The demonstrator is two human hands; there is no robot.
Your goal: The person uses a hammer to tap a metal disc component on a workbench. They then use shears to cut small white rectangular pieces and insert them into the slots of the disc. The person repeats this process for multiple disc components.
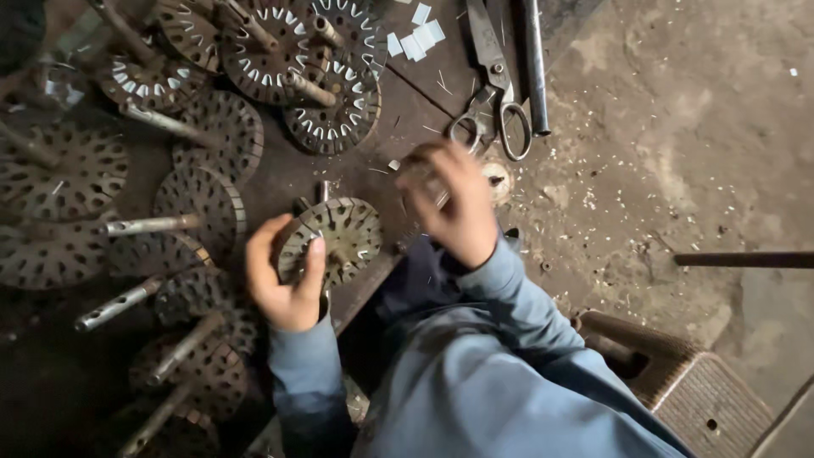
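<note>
My left hand (284,276) grips the rim of a round slotted metal rotor disc (339,237) with a shaft at its centre, held tilted at the edge of a dark board. My right hand (454,203) is blurred just right of the disc, its fingers curled around something small and pale that I cannot make out. Both arms wear blue sleeves. Small white paper strips sit in some of the disc's slots.
Several more slotted rotors on shafts (203,203) lie piled across the left. Scissors (492,93) and a metal rod (534,68) lie at the top. White paper pieces (415,38) sit beside them. A woven stool (695,390) stands at the lower right on the concrete floor.
</note>
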